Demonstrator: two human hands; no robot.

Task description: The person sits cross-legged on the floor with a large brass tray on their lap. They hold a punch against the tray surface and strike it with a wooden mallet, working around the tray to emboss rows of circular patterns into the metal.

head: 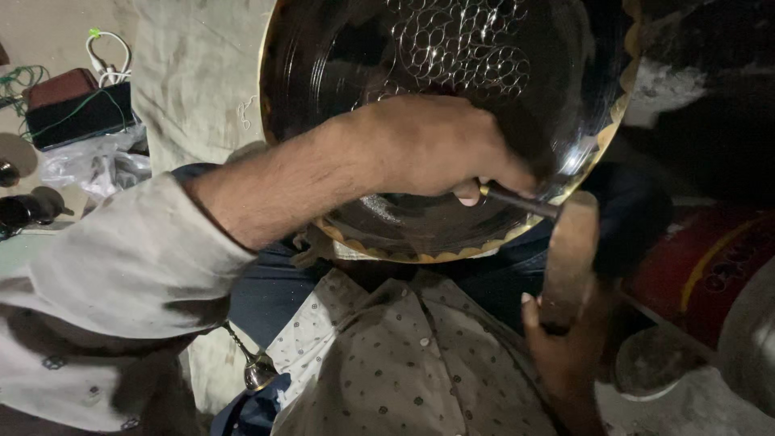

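A large round dark metal tray [339, 73] with a scalloped golden rim and engraved looping lines rests on my lap. My left hand [436, 145] lies on the tray's lower part, fingers closed on a thin metal chisel [521, 200] whose tip points into the tray near the rim. My right hand [565, 339] grips the handle of a wooden mallet [569, 250], its head just beside the chisel's free end. My left forearm crosses the tray from the left.
A dark box with cables [77, 113] and a plastic bag [97, 165] lie on the floor at the left. A red patterned cloth [710, 266] and a grey round object [747, 331] sit at the right. A small spoon-like metal tool [257, 367] lies by my knee.
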